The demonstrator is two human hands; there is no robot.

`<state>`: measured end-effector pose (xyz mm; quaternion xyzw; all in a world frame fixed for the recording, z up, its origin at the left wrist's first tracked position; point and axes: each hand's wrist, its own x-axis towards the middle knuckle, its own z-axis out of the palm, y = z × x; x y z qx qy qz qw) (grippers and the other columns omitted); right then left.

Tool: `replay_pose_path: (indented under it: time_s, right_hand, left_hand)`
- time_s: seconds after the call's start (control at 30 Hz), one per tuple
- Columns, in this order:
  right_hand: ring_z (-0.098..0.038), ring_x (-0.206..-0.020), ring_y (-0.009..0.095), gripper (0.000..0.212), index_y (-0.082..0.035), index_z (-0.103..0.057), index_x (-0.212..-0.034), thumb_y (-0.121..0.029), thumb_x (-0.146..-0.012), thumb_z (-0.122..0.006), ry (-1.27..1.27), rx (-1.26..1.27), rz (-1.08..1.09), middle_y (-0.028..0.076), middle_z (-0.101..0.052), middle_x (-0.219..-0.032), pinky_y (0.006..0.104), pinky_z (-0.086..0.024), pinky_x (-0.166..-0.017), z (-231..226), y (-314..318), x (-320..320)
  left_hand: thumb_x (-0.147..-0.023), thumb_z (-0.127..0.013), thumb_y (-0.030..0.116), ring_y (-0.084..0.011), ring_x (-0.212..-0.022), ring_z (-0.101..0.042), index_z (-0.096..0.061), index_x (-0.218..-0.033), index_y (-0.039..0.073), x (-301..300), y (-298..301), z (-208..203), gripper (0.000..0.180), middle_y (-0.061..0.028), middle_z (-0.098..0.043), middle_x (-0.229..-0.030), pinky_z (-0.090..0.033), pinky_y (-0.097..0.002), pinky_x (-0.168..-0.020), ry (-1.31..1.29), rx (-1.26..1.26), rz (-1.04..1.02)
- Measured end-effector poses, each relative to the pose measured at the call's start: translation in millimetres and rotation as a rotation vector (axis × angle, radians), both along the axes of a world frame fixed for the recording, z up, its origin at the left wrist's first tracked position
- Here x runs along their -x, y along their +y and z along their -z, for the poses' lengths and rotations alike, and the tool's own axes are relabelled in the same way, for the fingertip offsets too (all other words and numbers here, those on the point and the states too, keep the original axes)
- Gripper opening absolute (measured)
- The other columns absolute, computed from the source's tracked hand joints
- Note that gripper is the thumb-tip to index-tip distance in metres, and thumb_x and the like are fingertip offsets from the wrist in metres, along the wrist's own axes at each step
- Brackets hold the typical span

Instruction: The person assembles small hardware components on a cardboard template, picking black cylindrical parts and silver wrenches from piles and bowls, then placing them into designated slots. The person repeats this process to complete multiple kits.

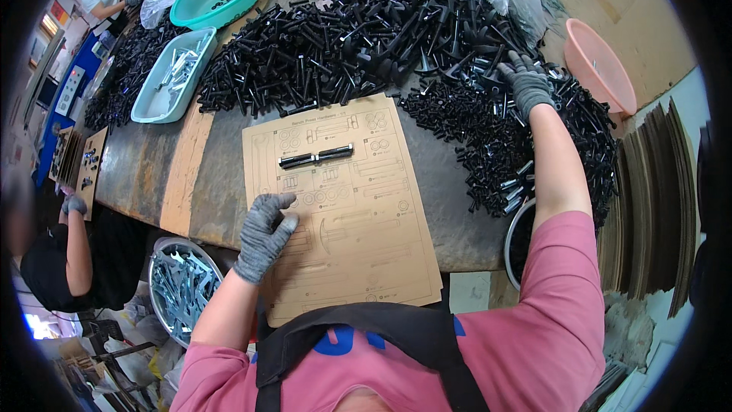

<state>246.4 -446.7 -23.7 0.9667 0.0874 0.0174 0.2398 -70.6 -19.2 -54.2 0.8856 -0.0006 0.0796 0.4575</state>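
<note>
A brown cardboard sheet (358, 214) printed with hardware outlines lies on the table in front of me. Near its upper part rest black bolts (316, 156), lined up end to end. Over the sheet's left side hovers my left hand (264, 238) in a grey glove, thumb and index finger apart, with nothing visible in it. My right hand (528, 85), also gloved, reaches far right with fingers spread at the edge of the black hardware heap. Its fingertips are among the dark parts; I see nothing gripped. Small black bolts (465, 118) are heaped below and left of that hand.
A big pile of black bolts (305, 57) covers the table's far side. Around it stand a teal tray (142, 111), a green basin (183, 17) and a pink basin (602, 69). A tub of wrenches (183, 282) sits lower left. Co-workers are at left; stacked cardboard (648, 198) is at right.
</note>
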Motion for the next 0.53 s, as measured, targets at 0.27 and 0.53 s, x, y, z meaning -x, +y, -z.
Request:
replay_pose_path:
  time_s: [0.27, 0.53]
  right_hand:
    - [-0.025, -0.13, 0.018, 0.033, -0.021, -0.055, -0.113, -0.017, -0.083, -0.043, 0.076, 0.029, -0.351, 0.0, -0.039, -0.135, 0.0392, -0.015, -0.107, 6.5, -3.9, -13.4]
    - [-0.042, -0.12, 0.014, 0.049, -0.018, -0.056, -0.107, -0.028, -0.062, -0.07, 0.19, -0.107, -0.284, 0.013, -0.055, -0.116, 0.0401, -0.018, -0.106, -20.5, 4.6, 13.0]
  left_hand:
    - [-0.076, -0.061, 0.007, -0.0149, -0.072, -0.049, -0.057, -0.102, 0.001, 16.1, 4.3, -1.0, 0.027, -0.0071, -0.053, -0.088, -0.043, -0.0259, -0.066, 0.006, 0.028, -0.067]
    - [-0.079, -0.06, 0.008, -0.0115, -0.08, -0.052, -0.058, -0.103, 0.004, 22.8, 11.5, 2.9, 0.025, -0.0042, -0.054, -0.097, -0.044, -0.0238, -0.071, 0.044, 0.034, -0.052]
